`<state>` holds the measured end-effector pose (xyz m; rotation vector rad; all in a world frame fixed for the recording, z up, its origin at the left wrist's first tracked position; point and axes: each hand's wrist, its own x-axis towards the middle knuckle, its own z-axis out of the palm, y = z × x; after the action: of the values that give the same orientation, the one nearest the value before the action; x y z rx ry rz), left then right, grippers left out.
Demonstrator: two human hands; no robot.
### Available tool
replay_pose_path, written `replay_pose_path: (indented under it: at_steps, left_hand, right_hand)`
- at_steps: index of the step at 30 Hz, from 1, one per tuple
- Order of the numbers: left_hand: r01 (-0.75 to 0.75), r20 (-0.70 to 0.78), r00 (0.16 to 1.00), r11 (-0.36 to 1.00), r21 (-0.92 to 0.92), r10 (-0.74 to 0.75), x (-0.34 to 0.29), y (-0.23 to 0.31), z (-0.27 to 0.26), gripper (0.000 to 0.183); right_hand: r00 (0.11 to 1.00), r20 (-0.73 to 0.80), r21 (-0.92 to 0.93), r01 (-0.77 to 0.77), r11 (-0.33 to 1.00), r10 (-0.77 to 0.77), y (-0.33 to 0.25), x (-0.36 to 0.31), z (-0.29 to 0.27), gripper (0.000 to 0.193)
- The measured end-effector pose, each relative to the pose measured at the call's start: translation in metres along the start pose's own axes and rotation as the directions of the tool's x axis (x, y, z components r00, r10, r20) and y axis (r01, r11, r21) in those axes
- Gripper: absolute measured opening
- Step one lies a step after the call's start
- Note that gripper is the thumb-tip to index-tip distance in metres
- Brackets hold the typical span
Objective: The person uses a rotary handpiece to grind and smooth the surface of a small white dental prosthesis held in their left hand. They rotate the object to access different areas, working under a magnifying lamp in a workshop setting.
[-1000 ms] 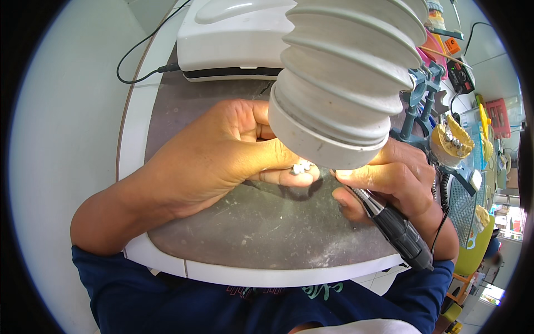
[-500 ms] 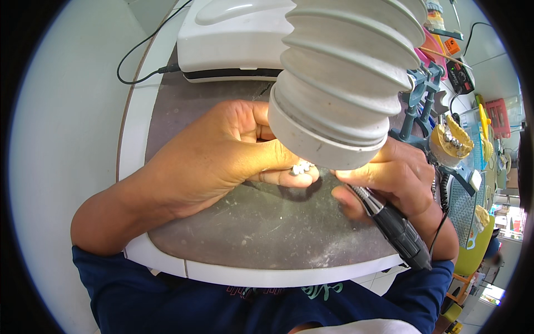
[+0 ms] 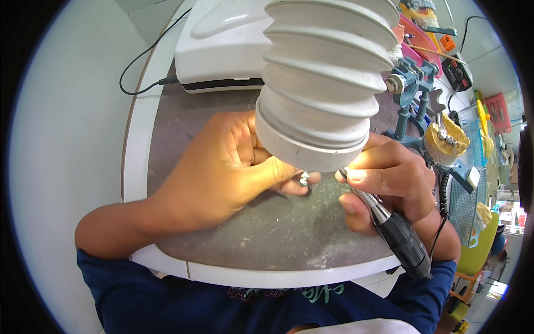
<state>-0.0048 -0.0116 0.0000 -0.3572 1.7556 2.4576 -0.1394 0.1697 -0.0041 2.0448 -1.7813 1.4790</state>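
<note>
Head view: a small metal dental piece [image 3: 304, 178] is pinched in the fingertips of the left hand [image 3: 222, 167], kept directly beneath the mouth of the ribbed white extraction hose [image 3: 322, 89], presumably so dust is drawn off. A rotary handpiece [image 3: 389, 225] is gripped pen-fashion by the right hand [image 3: 389, 178], its tip brought against the piece above the grey bench pad [image 3: 267, 234].

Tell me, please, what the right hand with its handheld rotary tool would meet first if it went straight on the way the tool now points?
Probably the small silvery metal piece pinched in the left hand: the right hand aims the grey and black rotary handpiece at it, though the white ribbed hose hides the tip.
</note>
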Motion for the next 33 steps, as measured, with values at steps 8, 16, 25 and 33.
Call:
replay_pose_path:
  at_steps: [8, 16, 25, 33]
  left_hand:
    - [-0.080, -0.036, 0.996, 0.994, 0.076, 0.083, -0.0025, -0.0063, 0.0036, 0.039]
    - [-0.079, -0.057, 0.995, 0.995, 0.065, 0.083, -0.0033, -0.0088, 0.0061, 0.035]
    - [-0.052, -0.079, 0.995, 0.996, 0.067, 0.057, -0.0038, -0.0056, 0.0069, 0.032]
    - [-0.066, -0.077, 0.994, 0.994, 0.085, 0.073, -0.0039, -0.0064, 0.0062, 0.034]
  right_hand:
    - [0.998, 0.035, -0.079, 0.048, 0.996, -0.045, 0.0029, 0.0003, -0.0011, 0.025]
    - [0.996, 0.057, -0.084, 0.067, 0.994, -0.062, 0.0013, 0.0011, -0.0002, 0.023]
    - [0.991, 0.093, -0.100, 0.103, 0.990, -0.093, 0.0018, 0.0034, 0.0013, 0.021]
    - [0.988, 0.141, -0.079, 0.068, 0.995, -0.057, -0.0014, 0.0052, -0.0013, 0.019]
